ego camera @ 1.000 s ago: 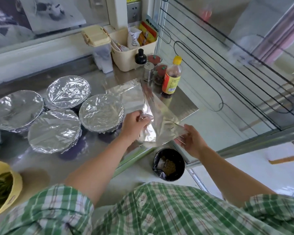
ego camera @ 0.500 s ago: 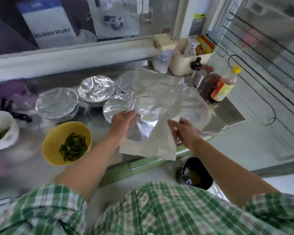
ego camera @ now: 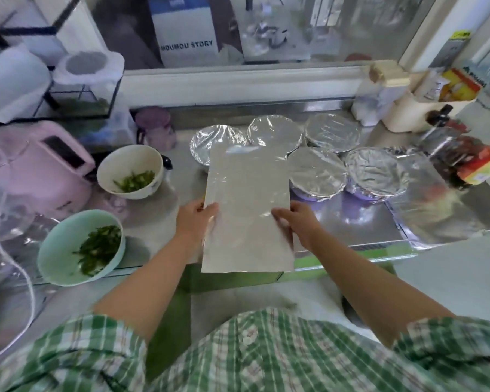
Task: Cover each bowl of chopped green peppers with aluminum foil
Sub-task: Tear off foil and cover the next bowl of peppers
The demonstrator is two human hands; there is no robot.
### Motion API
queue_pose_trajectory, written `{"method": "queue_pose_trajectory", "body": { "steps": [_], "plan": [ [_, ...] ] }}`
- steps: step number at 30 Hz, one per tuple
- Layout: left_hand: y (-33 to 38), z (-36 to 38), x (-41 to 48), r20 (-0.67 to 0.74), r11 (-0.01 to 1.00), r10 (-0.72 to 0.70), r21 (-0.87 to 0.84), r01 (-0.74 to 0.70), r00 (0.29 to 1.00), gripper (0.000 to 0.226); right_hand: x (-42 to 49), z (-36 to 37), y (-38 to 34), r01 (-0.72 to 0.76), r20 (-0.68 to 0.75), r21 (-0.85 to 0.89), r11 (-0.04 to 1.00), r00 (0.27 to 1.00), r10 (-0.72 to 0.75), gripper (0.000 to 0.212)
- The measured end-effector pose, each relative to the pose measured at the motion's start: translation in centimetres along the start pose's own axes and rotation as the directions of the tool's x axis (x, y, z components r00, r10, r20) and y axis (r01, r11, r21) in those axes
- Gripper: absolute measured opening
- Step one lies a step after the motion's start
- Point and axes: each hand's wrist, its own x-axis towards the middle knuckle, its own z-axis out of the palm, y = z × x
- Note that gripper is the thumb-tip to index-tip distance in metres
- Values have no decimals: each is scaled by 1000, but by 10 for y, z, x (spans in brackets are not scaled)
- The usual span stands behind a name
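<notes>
Flattened and swung to centre frame within the last half second, the foil sheet [ego camera: 246, 210] now sits level between your hands, where it earlier hung creased and tilted in front of the covered bowls. Your left hand [ego camera: 195, 222] pinches its left edge, thumb on top and fingers underneath. Your right hand [ego camera: 297, 224] holds the right edge, fingers curled over the top.

The sheet's far end hides part of two of the five foil-covered bowls [ego camera: 317, 172]. They cluster on the steel counter [ego camera: 351, 222] from upper centre to the right, each wrapped across its rim with its contents hidden. The sheet's near end reaches past the counter's front edge. What lies beneath the sheet cannot be told.

Two bowls stand uncovered to the left of the sheet. A white bowl [ego camera: 130, 171], left of centre, holds a small heap of chopped green peppers [ego camera: 135, 181]. A mint-green bowl [ego camera: 81, 247], at lower left near the counter's front edge, holds a larger heap.

A spare foil piece [ego camera: 425, 210] lies flat on the counter at right, just beside the covered bowls. Further out, a pink appliance [ego camera: 40, 171] sits at far left and a purple cup [ego camera: 156, 128] stands behind the white bowl. A cream bin [ego camera: 408, 114] of packets is at upper right, with a blurred sauce bottle [ego camera: 475, 162] at the right edge. Your green checked shirt [ego camera: 266, 357] fills the bottom of the frame.
</notes>
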Motion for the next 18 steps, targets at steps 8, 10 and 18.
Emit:
{"method": "queue_pose_trajectory", "body": {
  "steps": [8,10,18],
  "plan": [
    [-22,-10,14,-109,984,-90,146,105,990,29,14,24,-3,-41,-86,-126,991,996,30,13],
    [-21,-5,18,-122,984,-115,126,130,986,29,21,22,-4,-43,-116,-141,989,993,27,14],
    [-20,8,29,-213,980,-151,97,174,965,21,48,24,-3,-78,-201,-236,969,979,30,31]
  ]
}}
